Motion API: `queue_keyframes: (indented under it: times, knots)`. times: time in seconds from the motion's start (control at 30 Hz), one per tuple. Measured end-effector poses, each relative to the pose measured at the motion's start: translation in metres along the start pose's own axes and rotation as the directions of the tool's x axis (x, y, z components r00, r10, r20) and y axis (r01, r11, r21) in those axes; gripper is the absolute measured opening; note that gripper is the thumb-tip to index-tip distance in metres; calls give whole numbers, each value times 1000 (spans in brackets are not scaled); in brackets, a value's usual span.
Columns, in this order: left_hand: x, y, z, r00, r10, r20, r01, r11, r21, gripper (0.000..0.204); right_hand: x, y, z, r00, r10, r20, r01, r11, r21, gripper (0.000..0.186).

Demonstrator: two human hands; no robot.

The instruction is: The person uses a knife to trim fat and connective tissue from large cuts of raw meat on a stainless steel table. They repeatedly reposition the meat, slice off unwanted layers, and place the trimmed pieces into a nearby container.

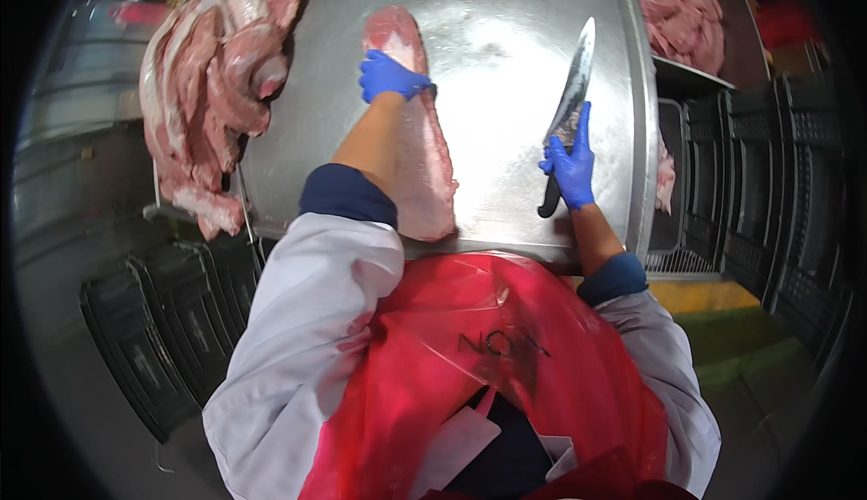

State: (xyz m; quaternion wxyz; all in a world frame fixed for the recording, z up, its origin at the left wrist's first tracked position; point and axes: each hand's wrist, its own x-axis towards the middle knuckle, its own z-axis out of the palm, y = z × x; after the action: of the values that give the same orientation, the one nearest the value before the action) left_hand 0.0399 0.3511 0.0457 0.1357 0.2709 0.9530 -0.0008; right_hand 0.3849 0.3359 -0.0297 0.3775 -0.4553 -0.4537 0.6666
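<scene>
Tabletop (334, 48); left fingers (371, 79) curled over meat (417, 170)

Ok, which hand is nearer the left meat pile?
Left: the left hand is on the meat slab, right of the pile; the right hand holds the knife, farther right.

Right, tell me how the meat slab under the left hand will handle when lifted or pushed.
The slab will probably sag if lifted: similar strips in the pile drape and fold. Its moist-looking surface suggests it may slip, even in the gloved left hand. Lying long and flat on the table, it looks likelier to slide than roll.
</scene>
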Motion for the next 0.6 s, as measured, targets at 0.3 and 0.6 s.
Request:
queue_keyframes:
  times: [0.3, 0.6]
  knots:
    - [124, -76, 7, 848, 468, 250, -47, 535, -844, 77, 5, -5, -5, 999, 27, -19, -29, 994, -105, 91]
    - [114, -59, 47, 889, 457, -36, -322, 566, -759, 92, 8, 0, -2, 999, 46, -8, -47, 994, -96, 88]
